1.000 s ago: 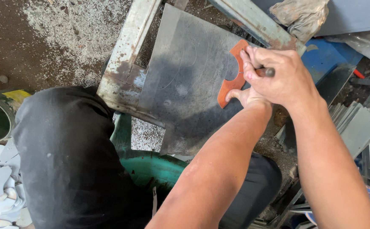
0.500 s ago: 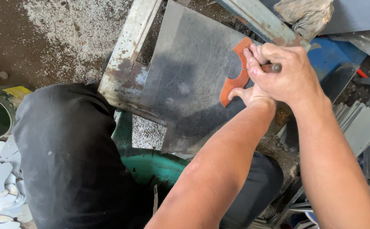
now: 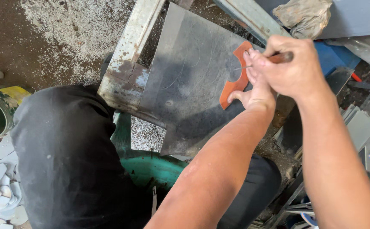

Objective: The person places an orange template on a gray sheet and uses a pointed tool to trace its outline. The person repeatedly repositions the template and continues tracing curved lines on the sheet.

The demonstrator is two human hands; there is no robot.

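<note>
The left hand (image 3: 257, 95) pressed the orange template (image 3: 236, 87) flat on the grey metal sheet (image 3: 189, 85), far right, while right-hand fingers (image 3: 257, 59) pinched a scriber (image 3: 274, 58) tracing its edge.

Soft, even daylight fills the scene, bright but without harsh glare. The dull grey metal sheet (image 3: 193, 85) shows a faint sheen and carries a soft shadow beneath the forearms. Focus is sharp at centre; the lower right edge blurs slightly.
</note>
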